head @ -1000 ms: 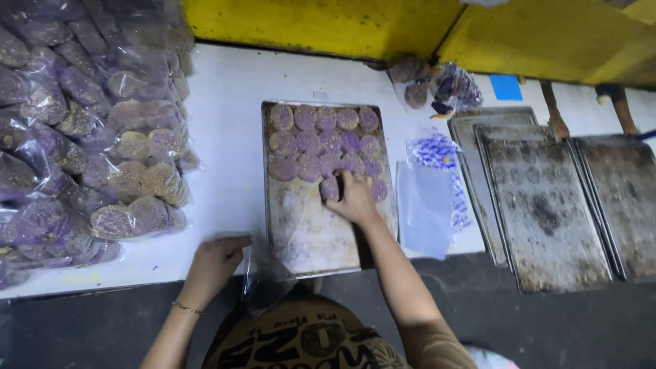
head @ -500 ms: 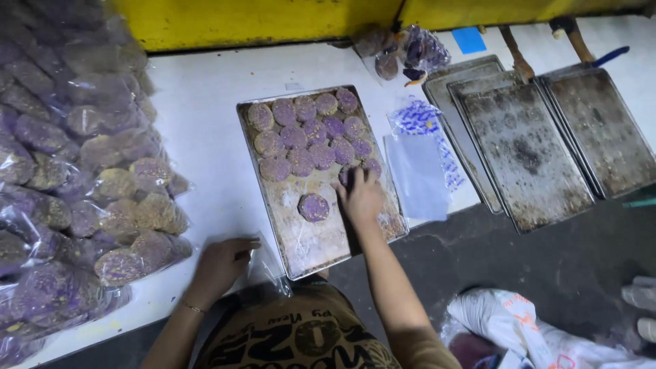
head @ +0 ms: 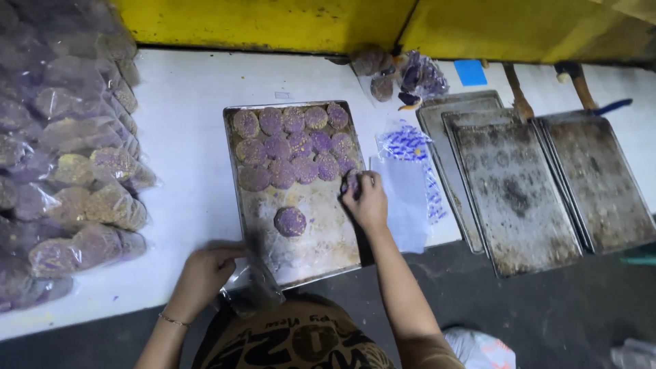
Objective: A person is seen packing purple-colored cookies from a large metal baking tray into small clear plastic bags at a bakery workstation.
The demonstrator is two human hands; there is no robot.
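1. Head view: the right hand [head: 367, 199], at frame centre, has its fingers closed on a purple cookie [head: 351, 183] at the right edge of the tray [head: 321, 239], at the end of the lowest row. The grip looks like a pinch from above, which suits lifting one piece clear of its neighbours.
2. The left hand [head: 205, 273], lower left of centre, is clamped on a clear bag [head: 254, 287] at the tray's near corner. Held there, the bag sits close to the cookies.
3. The rows of cookies [head: 290, 147] fill the tray's far half, touching one another. One lone cookie [head: 290, 221] lies apart on the crumbed near half.
4. Bagged cookies [head: 68, 178] are heaped at the left of the frame on the white worktop [head: 184, 137], away from the tray.
5. Flat empty bags [head: 408, 198] lie just right of the tray, beside the right hand.
6. Empty trays [head: 512, 191], overlapping, fill the right of the frame.
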